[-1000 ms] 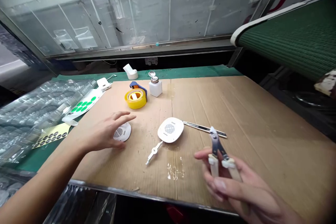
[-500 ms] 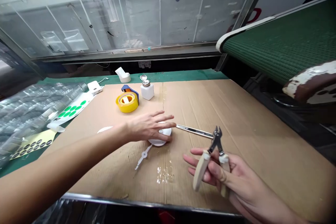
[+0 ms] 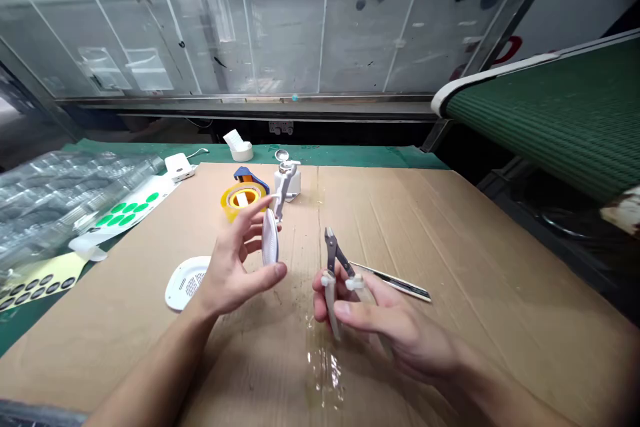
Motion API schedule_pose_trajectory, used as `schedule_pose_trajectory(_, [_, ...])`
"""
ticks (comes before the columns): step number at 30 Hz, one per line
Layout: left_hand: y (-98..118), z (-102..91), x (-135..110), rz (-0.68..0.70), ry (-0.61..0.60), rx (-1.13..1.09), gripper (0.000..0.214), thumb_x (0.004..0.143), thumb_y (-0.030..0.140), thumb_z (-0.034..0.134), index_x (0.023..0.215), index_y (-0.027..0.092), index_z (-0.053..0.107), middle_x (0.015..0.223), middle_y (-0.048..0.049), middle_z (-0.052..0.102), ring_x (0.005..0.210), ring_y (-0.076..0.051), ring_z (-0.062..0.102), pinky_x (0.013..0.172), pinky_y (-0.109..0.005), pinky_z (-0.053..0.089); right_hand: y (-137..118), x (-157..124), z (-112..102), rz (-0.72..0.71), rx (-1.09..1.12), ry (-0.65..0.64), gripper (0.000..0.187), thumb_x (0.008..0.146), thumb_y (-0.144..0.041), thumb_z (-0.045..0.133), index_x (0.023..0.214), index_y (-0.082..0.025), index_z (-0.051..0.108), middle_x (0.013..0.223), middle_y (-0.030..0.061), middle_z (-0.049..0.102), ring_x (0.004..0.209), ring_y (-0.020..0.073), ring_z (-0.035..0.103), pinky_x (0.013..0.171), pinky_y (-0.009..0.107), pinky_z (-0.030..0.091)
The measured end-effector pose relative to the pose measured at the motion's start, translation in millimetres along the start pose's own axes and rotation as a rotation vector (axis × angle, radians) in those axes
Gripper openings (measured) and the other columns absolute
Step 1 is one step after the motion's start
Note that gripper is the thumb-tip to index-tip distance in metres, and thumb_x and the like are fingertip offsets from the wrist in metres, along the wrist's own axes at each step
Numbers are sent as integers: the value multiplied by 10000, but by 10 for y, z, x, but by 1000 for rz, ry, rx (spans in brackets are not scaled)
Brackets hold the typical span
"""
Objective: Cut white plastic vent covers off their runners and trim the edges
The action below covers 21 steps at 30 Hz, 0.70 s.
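My left hand (image 3: 227, 277) is raised above the cardboard, its fingers and thumb around a round white plastic piece (image 3: 270, 240) seen nearly edge-on. From the top of that piece a narrow, jointed white plastic strip (image 3: 284, 190) sticks up. My right hand (image 3: 395, 323) grips side cutters (image 3: 331, 255) with cream handles, their jaws pointing away from me. Just beyond the right hand lies a slim utility knife (image 3: 400, 285). A white plate with slots (image 3: 183, 287) rests flat on the cardboard, partly covered by my left wrist.
Cardboard (image 3: 450, 267) covers the green bench. Toward the back stand a yellow tape roll (image 3: 230, 203) with blue dispenser, a white pump bottle (image 3: 294, 185) and a white paper roll (image 3: 242, 152). Sticker sheets (image 3: 127, 213) and clear plastic packaging (image 3: 60, 193) lie left. A green conveyor (image 3: 560, 107) overhangs the right.
My left hand has lifted the round white piece with its strip off the cardboard and tilted it upright. My right hand has brought the side cutters leftward, closer to it.
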<state>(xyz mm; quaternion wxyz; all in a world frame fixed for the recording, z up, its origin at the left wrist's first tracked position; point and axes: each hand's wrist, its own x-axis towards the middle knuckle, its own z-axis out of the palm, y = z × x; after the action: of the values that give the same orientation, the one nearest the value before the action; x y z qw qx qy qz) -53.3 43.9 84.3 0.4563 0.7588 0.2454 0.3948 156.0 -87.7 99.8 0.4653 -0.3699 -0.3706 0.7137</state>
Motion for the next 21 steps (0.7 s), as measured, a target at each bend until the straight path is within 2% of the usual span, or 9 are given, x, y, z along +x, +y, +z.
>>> schedule_pose_trajectory(3, [-61,74,-74,-39,-38,71,711,742,306,778,1377,315,458,1284,-81,582,1119,-256,624,932,-434,580,166,24,-7,67,-57,61,477,816,-515,744,1070,-180,518,868,10,549,812,161,575,794,329,433])
schedule_pose_trajectory(6, [-75,108,-106,-41,-59,157,749,693,276,810,1365,312,481,1344,-85,571,1172,-278,597,951,-441,570,257,-63,-16,146,-205,115,518,843,-616,666,1076,-175,527,788,-15,488,681,126,473,657,285,398])
schedule_pose_trajectory(8, [-73,132,-122,-25,-73,165,780,675,281,824,1372,329,476,1347,-76,570,1204,-285,576,965,-441,564,281,-124,-14,169,-304,150,526,867,-653,605,1090,-180,550,758,-16,482,668,132,448,640,289,391])
schedule_pose_trajectory(12, [-60,175,-153,33,-116,212,830,652,298,847,1388,353,465,1345,-62,561,1208,-282,564,975,-434,560,278,-180,10,129,-501,267,503,858,-663,586,1060,-204,630,762,16,553,736,184,504,677,323,415])
schedule_pose_trajectory(16, [-45,193,-169,91,-139,238,843,656,285,841,1401,334,450,1347,-54,557,1236,-268,532,1030,-430,526,230,-165,36,108,-544,233,423,852,-630,593,938,-222,667,756,24,589,756,207,532,700,335,428])
schedule_pose_trajectory(21, [-38,201,-163,152,-151,272,825,670,296,833,1404,311,455,1348,-69,563,1237,-269,526,1006,-416,528,191,-140,54,127,-497,207,390,845,-603,610,919,-227,676,687,8,557,667,191,489,634,313,401])
